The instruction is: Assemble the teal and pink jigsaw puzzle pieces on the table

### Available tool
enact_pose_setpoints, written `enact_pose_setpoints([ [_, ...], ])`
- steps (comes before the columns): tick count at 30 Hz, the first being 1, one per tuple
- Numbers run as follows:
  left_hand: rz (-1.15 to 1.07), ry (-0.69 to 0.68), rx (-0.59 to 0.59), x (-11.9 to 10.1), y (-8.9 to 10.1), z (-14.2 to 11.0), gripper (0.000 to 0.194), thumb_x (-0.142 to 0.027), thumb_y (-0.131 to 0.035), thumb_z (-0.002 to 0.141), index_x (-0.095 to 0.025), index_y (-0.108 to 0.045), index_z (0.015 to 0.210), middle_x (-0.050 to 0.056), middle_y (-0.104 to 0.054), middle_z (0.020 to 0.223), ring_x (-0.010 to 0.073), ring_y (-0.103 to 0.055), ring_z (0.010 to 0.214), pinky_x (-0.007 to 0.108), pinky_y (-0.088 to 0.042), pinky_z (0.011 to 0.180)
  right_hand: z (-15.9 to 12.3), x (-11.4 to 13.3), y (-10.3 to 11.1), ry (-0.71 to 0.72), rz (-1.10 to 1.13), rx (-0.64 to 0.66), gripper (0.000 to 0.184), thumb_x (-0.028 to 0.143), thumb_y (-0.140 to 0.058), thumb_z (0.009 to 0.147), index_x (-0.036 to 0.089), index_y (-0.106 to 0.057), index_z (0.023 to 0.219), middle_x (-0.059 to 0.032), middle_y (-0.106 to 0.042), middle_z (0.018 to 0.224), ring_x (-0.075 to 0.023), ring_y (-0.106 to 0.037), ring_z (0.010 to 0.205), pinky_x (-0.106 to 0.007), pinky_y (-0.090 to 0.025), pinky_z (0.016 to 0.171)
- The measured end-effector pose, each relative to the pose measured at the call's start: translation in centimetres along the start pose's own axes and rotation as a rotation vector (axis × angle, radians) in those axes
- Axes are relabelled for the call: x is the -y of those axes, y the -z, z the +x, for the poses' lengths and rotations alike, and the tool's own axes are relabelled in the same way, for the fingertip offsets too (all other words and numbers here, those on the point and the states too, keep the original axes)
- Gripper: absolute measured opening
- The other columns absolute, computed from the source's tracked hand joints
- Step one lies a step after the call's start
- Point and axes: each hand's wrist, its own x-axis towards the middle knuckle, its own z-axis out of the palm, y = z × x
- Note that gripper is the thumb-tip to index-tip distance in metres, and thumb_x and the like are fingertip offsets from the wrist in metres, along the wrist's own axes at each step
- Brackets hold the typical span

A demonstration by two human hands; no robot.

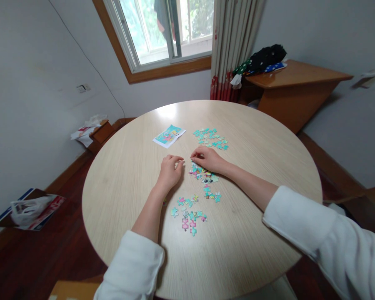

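Observation:
Over the middle of the round table, my left hand [171,170] has its thumb and forefinger curled close together; whatever lies between them is too small to make out. My right hand [208,159] is closed in a pinch just beyond a cluster of colourful jigsaw pieces [200,171], partly covering them. Its fingertips hide what they hold, if anything. Nearer to me, between my forearms, lie more loose pink, teal and yellow jigsaw pieces [192,216]. Mostly teal jigsaw pieces [211,138] are spread beyond my right hand. A printed picture card [169,136] lies beyond my left hand.
The round wooden table [118,179] stands below a window [175,29] with a curtain [234,41] beside it. At the back right, a brown desk [300,79] carries dark dotted fabric [265,60]. A plastic bag [29,210] lies low on the left.

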Motion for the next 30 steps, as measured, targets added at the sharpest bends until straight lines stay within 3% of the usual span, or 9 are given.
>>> enact_pose_setpoints([
  [14,-0.023,0.031,-0.089,0.3,0.3,0.3,0.021,-0.020,-0.049,0.083,-0.017,-0.069,0.083,0.008,-0.064,0.090,0.0198,-0.060,0.089,0.035,-0.047,0.083,-0.2,1.7,0.9,0.055,-0.063,-0.031,0.011,0.011,-0.059,0.076,0.017,-0.065,0.070,-0.0044,-0.059,0.075,-0.0156,-0.053,0.074,-0.031,-0.043,0.073],
  [21,-0.075,0.121,-0.113,0.2,0.7,0.6,0.019,-0.019,-0.050,0.081,-0.017,-0.069,0.079,0.006,-0.066,0.084,0.0162,-0.060,0.077,0.030,-0.048,0.073,-0.6,2.6,0.7,0.093,-0.064,0.046,0.011,0.012,-0.061,0.077,0.019,-0.066,0.069,-0.0037,-0.058,0.075,-0.0157,-0.053,0.076,-0.032,-0.043,0.074],
  [30,-0.204,0.219,-0.171,0.5,1.5,1.1,0.018,-0.019,-0.052,0.079,-0.016,-0.068,0.076,0.006,-0.068,0.081,0.0154,-0.059,0.071,0.030,-0.047,0.072,-1.4,4.4,0.3,0.169,-0.064,0.151,0.013,0.008,-0.058,0.077,0.017,-0.066,0.072,-0.0040,-0.060,0.077,-0.0149,-0.054,0.078,-0.030,-0.042,0.076],
])
